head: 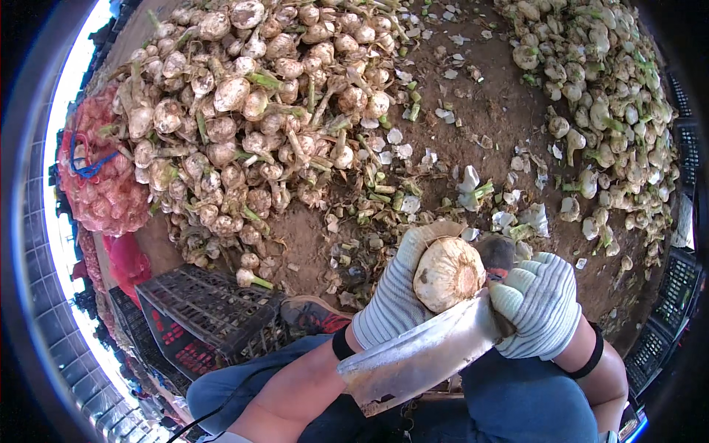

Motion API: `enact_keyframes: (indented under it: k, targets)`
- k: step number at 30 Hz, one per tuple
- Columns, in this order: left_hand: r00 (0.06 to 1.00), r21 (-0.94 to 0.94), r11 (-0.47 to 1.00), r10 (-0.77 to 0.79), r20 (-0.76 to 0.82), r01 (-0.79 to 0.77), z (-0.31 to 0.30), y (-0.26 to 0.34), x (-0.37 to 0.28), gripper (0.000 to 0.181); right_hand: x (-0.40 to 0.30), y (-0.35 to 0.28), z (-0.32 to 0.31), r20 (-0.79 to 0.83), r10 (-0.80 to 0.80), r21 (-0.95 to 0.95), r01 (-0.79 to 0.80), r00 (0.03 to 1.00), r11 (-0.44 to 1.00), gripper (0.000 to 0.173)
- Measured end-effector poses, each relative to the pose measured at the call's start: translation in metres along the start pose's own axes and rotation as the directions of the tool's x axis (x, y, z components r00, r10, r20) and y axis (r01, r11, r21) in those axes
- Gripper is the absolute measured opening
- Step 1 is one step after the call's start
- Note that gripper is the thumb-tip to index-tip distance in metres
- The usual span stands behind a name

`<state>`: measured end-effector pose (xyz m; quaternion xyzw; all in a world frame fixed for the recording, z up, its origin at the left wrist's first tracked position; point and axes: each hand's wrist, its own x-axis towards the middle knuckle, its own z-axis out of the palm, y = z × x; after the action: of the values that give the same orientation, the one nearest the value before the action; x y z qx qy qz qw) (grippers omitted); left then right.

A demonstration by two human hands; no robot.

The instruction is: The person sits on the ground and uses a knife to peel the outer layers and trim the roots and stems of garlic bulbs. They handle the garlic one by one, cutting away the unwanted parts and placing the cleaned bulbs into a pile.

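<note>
My left hand [396,293], in a striped knit glove, grips a large garlic bulb [447,274] with its flat root end turned towards the blade. In the matching glove, my right hand [537,304] is closed around the handle of a broad cleaver [421,351]. The blade runs down and left over my left forearm, its upper edge right by the bulb; whether they touch I cannot tell. My right fingers hide most of the handle. Both hands are above my knees, close together.
A big heap of stemmed garlic [238,111] lies ahead left, another garlic pile [604,111] at right. Cut stems and skins [388,194] litter the dirt floor [487,122]. At left are a red mesh sack [99,188] and a black plastic crate [210,304]; more crates [676,288] line the right.
</note>
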<state>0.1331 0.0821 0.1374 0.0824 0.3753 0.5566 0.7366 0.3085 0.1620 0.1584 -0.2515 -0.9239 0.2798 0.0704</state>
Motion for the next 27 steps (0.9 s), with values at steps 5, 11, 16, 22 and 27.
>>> enact_keyframes:
  k: [5,11,16,22,27]
  targets:
    - [0.990,-0.261,0.956,-0.143,-0.008,0.136,-0.020,-0.011,0.005,0.038,0.002,0.000,0.000,0.030,-0.039,-0.033,0.040,0.999,0.999,0.033]
    - [0.995,0.176,0.983,0.035,0.096,-0.051,-0.016,-0.011,0.000,0.057,-0.007,0.015,0.007,-0.080,0.019,-0.084,-0.025,0.997,0.996,0.029]
    - [0.999,0.129,0.991,-0.031,0.036,0.026,-0.015,-0.013,-0.001,0.071,-0.014,0.033,0.008,-0.127,0.037,-0.109,-0.051,0.991,0.993,0.016]
    - [0.976,0.500,0.849,0.075,0.206,-0.170,-0.023,-0.009,-0.004,0.084,-0.033,0.091,0.026,-0.223,0.263,0.071,-0.254,0.939,0.965,0.008]
    - [0.973,0.626,0.758,0.046,0.228,-0.183,0.004,-0.001,-0.002,0.091,-0.096,0.143,0.039,-0.385,0.653,0.381,-0.532,0.653,0.756,0.006]
